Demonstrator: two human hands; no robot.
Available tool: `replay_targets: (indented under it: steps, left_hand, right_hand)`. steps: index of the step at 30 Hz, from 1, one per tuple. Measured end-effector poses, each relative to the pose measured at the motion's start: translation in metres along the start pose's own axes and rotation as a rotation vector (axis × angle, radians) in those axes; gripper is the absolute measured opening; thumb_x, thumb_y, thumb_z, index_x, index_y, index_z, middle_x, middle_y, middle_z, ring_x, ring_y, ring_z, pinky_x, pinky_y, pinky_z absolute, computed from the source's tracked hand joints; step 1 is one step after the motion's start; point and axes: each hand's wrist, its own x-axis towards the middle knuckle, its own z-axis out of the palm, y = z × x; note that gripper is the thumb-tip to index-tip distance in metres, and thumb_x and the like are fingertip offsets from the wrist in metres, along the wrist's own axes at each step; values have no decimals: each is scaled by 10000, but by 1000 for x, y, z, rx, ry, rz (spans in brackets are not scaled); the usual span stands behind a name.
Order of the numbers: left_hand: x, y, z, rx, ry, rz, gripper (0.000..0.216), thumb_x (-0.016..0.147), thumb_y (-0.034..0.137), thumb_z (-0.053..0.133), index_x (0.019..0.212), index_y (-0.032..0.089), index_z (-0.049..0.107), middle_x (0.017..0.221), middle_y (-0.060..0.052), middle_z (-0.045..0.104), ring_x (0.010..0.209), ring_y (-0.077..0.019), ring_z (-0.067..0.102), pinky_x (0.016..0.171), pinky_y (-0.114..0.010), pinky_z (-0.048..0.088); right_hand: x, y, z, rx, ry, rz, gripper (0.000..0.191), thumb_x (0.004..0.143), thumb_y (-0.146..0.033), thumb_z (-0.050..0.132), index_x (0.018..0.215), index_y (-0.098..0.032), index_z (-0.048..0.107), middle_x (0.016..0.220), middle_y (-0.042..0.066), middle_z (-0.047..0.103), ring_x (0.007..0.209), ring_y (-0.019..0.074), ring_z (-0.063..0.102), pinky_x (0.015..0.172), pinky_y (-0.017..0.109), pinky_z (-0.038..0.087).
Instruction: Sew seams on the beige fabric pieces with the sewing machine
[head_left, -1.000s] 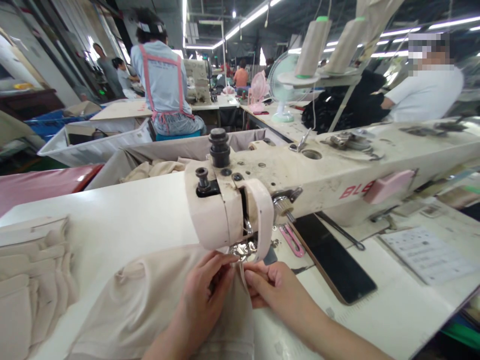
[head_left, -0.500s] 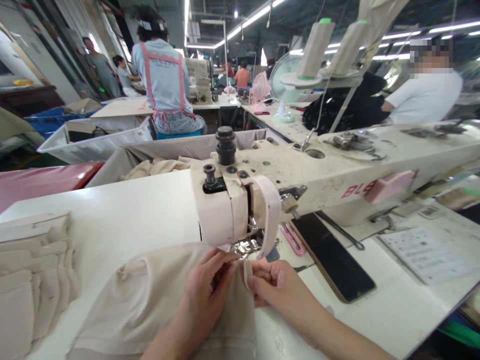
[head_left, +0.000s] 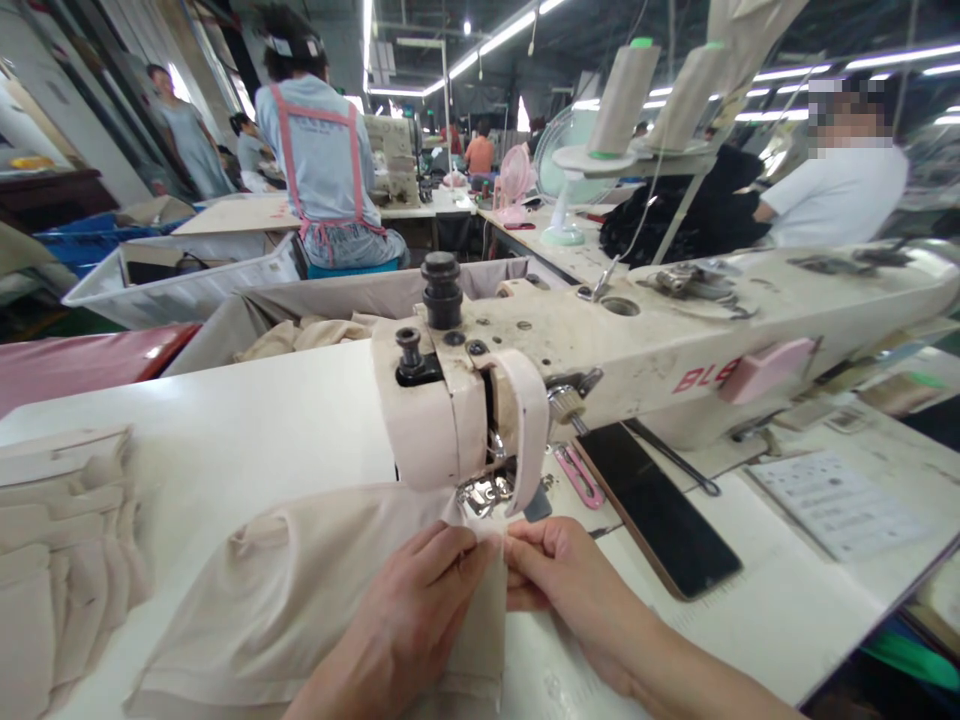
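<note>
A beige fabric piece (head_left: 300,580) lies on the white sewing table, its far part beside the head of the sewing machine (head_left: 427,420). My left hand (head_left: 420,590) rests on the fabric with its fingers bent and pinching it near the right edge. Just to the right, my right hand (head_left: 551,565) is closed on the same fabric edge, thumb and forefinger together. Both hands sit just in front of the metal presser foot (head_left: 487,492). The needle itself is too small to make out.
Stacked beige fabric pieces (head_left: 67,560) lie at the left. Right of the machine head are pink thread snips (head_left: 579,477), a phone (head_left: 660,510), black tweezers (head_left: 671,455) and a printed sheet (head_left: 840,505). Thread cones (head_left: 622,100) stand behind; co-workers sit farther back.
My left hand's fingers have closed down flatter over the fabric edge. The folded edge between my hands now lies straighter. The view has shifted slightly.
</note>
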Motion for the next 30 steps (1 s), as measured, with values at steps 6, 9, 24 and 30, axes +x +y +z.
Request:
replay_targets:
  steps: [6, 9, 24, 30]
  left_hand:
    - [4, 0, -1, -30, -28, -52, 307, 954, 138, 387, 1218, 195, 533, 1030, -81, 601, 908, -193, 571, 806, -269, 508]
    - [5, 0, -2, -44, -43, -74, 310, 957, 143, 393, 1226, 208, 532, 1021, -77, 596, 902, -197, 565, 788, -278, 501]
    - [15, 0, -10, -185, 65, -436, 238, 955, 208, 413, 1095, 191, 605, 1091, -85, 615, 1028, -198, 574, 901, -301, 446]
    - [32, -7, -16, -208, -73, -493, 148, 870, 217, 494, 856, 185, 638, 784, -21, 651, 722, -170, 599, 670, -256, 440]
  right_hand:
    - [2, 1, -1, 1, 17, 9, 458, 653, -547, 762, 769, -107, 705, 605, 37, 689, 606, 170, 672, 671, 310, 556]
    - [1, -1, -1, 0, 18, 12, 379, 697, -482, 735, 763, -110, 711, 608, 35, 691, 603, 156, 668, 669, 290, 551]
    - [1, -1, 3, -38, 25, -11, 159, 677, -300, 742, 709, -152, 694, 591, -32, 644, 574, 97, 601, 578, 189, 479]
    - [1, -2, 0, -97, -11, -23, 259, 679, -398, 709, 737, -151, 654, 629, -15, 651, 594, 128, 630, 635, 260, 525]
